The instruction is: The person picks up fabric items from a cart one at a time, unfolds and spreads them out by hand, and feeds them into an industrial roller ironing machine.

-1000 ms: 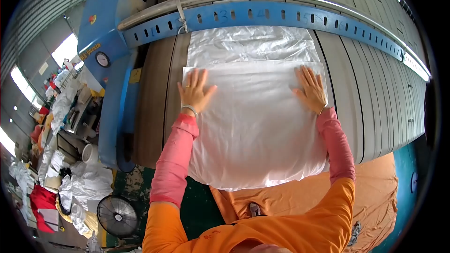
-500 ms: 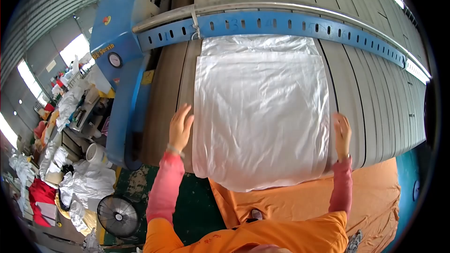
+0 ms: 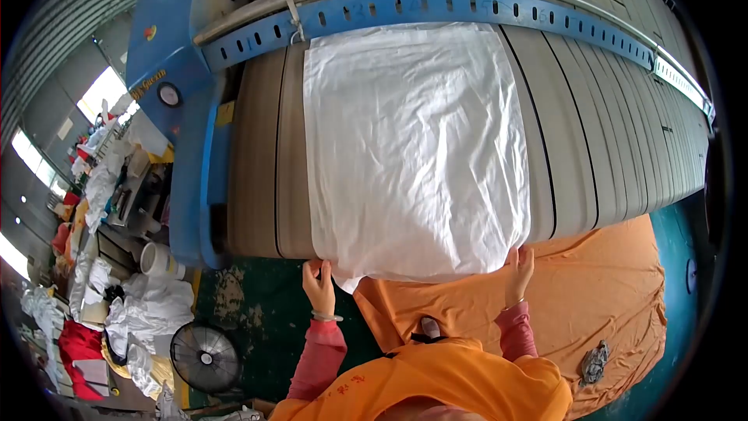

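A white rectangular cloth (image 3: pixel 413 148), pillowcase-like in shape and wrinkled, lies over the banded belt of a large machine. Its far edge reaches the blue slotted bar, and its near edge hangs over the belt's rounded front. At the lower left corner, my left hand (image 3: pixel 318 288) is closed in a pinch on the cloth's edge. My right hand (image 3: pixel 520 274) pinches the lower right corner between thumb and fingers. Both hands are in front of the belt, low at its rounded edge.
The blue slotted bar (image 3: pixel 405 8) and a metal rail cross above the belt (image 3: pixel 253 164). A blue machine housing (image 3: pixel 167 47) with a gauge stands left. An orange sheet (image 3: pixel 592 288) covers the floor below. A black fan (image 3: pixel 206 357), white bucket (image 3: pixel 159 260) and piled fabrics lie left.
Both hands have come down from beside the cloth to its lower corners and closed on them. The cloth's far edge now meets the slotted bar. The whole view has shifted slightly.
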A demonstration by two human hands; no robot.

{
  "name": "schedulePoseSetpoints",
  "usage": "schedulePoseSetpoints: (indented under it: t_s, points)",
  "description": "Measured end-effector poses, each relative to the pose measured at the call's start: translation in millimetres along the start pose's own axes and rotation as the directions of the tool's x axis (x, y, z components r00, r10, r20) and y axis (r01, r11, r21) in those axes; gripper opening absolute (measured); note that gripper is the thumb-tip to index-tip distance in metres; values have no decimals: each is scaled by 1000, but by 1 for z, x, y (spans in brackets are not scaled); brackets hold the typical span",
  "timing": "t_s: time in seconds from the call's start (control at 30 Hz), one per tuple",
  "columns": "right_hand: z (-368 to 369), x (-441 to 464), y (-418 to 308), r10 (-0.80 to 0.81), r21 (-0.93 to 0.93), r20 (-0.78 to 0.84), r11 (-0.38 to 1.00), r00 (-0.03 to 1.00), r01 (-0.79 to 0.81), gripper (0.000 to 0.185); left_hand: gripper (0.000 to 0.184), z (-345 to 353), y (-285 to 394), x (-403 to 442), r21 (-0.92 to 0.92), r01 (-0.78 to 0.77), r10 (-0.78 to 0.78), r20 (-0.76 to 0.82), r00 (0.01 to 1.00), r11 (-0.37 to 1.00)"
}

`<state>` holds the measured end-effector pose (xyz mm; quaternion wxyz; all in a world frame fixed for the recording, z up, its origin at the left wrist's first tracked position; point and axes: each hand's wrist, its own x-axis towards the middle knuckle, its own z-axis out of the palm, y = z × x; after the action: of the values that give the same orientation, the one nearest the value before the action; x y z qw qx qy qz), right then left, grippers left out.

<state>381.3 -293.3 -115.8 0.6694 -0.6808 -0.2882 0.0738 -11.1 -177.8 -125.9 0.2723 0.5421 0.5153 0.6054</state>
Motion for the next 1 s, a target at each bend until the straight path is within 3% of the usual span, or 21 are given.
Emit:
schedulePoseSetpoints:
  t_s: [0.1, 0.2, 0.33, 0.4, 0.47, 0.5, 0.77, 1.0]
  points:
    - [-1, 18, -2, -68, -116, -20, 991, 997, 65, 25, 36, 7, -3, 3, -63, -25, 22, -49, 999, 998]
    - [-11, 44, -3, -144, -109, -83, 985, 986, 134, 26, 32, 13, 26, 5, -78, -42, 41, -12, 999, 996]
    - [-13, 64, -36, -274, -311, -73, 920, 959, 239, 27, 29, 14, 57, 20, 5, -28, 28, 27, 999, 1000]
    - [-10, 76, -43, -325, -449, -53, 852, 944, 268, 26, 26, 19, 63, 33, 172, -215, 221, -14, 975, 961]
    - [-7, 86, -49, -358, -538, -42, 795, 933, 281, 25, 26, 18, 63, 49, 416, -410, 432, 44, 901, 811]
    - [-6, 91, -48, -360, -560, -36, 780, 932, 279, 24, 28, 19, 72, 50, 407, -296, 307, 40, 951, 864]
    - [11, 115, -51, -316, -656, 9, 714, 949, 244, 25, 29, 26, 59, 72, 640, -340, 357, 109, 928, 689]
    - [31, 140, -52, -455, -660, 46, 654, 889, 369, 19, 35, 38, 69, 97, 673, -323, 289, 166, 943, 665]
